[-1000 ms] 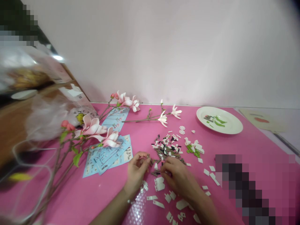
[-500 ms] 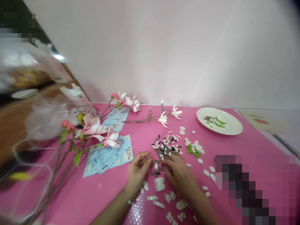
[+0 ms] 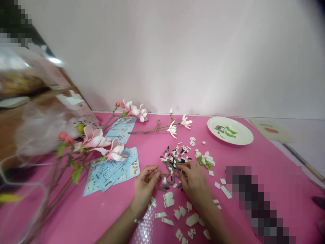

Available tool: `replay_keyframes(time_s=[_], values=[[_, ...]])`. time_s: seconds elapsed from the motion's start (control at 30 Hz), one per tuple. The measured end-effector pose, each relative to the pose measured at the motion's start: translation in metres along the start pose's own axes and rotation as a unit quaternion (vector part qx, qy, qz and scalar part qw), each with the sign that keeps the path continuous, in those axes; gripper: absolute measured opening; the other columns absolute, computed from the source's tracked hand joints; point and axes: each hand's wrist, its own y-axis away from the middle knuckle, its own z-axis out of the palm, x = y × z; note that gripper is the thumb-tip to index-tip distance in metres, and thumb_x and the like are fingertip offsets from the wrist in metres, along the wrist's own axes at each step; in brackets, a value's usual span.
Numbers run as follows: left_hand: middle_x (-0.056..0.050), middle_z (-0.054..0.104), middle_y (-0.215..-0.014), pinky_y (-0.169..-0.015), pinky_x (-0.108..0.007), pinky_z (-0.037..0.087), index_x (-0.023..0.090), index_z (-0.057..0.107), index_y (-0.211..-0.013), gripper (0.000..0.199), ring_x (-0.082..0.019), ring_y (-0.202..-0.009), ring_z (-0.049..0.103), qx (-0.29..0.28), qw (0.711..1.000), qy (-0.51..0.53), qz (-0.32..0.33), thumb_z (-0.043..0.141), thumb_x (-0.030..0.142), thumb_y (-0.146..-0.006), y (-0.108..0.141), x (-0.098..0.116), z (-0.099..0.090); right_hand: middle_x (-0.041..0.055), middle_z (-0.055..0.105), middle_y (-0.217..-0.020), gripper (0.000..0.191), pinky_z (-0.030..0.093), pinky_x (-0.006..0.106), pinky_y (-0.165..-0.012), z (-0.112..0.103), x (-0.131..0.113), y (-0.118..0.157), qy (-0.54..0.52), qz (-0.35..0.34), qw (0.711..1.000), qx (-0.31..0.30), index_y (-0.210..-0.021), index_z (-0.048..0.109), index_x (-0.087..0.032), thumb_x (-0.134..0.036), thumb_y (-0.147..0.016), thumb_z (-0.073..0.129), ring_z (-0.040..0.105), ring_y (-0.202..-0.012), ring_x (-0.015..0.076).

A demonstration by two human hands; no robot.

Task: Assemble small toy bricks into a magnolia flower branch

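Small building bricks [image 3: 172, 166] in brown, black, white and pink lie in a loose heap on the pink surface [image 3: 76, 211], and both hands work at its near edge. The left hand [image 3: 144, 187] sits at 8 o'clock from the heap, its thumb and fingertips [image 3: 157, 173] drawn together in a pinch. Whether a piece sits in that pinch is too small to tell. The right hand [image 3: 193, 181], at 4 o'clock, curves down over the heap with its fingers among the bricks, and it is unclear whether they have closed on any piece. The two hands stay apart, with brown pieces between them.

The step in hand looks like picking small pieces out of the heap. The loose pile calls for a precise fingertip grip so that neighbouring bricks are not scattered.

Larger white pieces [image 3: 192, 219] are spread from 5 to 7 o'clock, beside bubble wrap [image 3: 144, 225]. A white-and-green cluster [image 3: 204, 161] lies at 3 o'clock, and two white lattice pieces [image 3: 192, 141] at 1 o'clock. A white plate [image 3: 243, 135] holding green pieces [image 3: 227, 131] sits at 2 o'clock. Blue instruction sheets [image 3: 111, 173] and pink artificial magnolia branches [image 3: 98, 144] lie at 9 to 10 o'clock.
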Motion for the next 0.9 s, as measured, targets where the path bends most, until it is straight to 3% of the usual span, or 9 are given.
replay_keyframes(time_s=[0.17,0.43,0.67,0.9], values=[[0.002,0.059,-0.061,-0.043,-0.017,0.035,0.015,0.063,-0.094,0.034,-0.007,-0.045,0.044,0.003,1.000,-0.004,0.002,0.073,0.038,-0.071,-0.001,-0.002,0.000,0.0071,0.056,-0.083,0.015,0.037,0.033,-0.072,0.003,-0.002,0.000,0.011,0.002,1.000,-0.011,-0.078,0.066,-0.018,-0.016,-0.083,0.053,0.049,-0.080,0.0208],[0.000,0.062,-0.070,-0.044,-0.017,0.036,0.016,0.064,-0.096,0.032,-0.007,-0.048,0.047,-0.006,1.000,-0.005,0.004,0.072,0.037,-0.074,0.000,-0.003,-0.001,0.0058,0.056,-0.083,0.014,0.037,0.032,-0.072,0.013,0.003,0.001,0.035,0.000,0.999,-0.011,-0.082,0.068,-0.020,-0.018,-0.083,0.054,0.049,-0.079,0.0197],[0.001,0.059,-0.072,-0.044,-0.017,0.037,0.015,0.064,-0.096,0.032,-0.006,-0.048,0.046,-0.006,1.000,0.000,0.001,0.072,0.037,-0.073,-0.001,-0.004,-0.001,0.0092,0.056,-0.085,0.023,0.037,0.037,-0.075,0.005,0.021,-0.004,0.097,0.061,0.992,0.042,-0.094,0.069,-0.017,-0.015,-0.087,0.047,0.048,-0.082,0.0237],[0.001,0.059,-0.074,-0.044,-0.017,0.038,0.016,0.064,-0.096,0.032,-0.006,-0.049,0.047,-0.015,1.000,0.003,-0.006,0.072,0.038,-0.074,0.000,-0.005,0.000,0.0085,0.056,-0.082,0.014,0.037,0.037,-0.074,0.001,0.017,-0.009,0.117,0.075,0.990,0.030,-0.085,0.070,-0.018,-0.018,-0.083,0.056,0.049,-0.080,0.0241]])
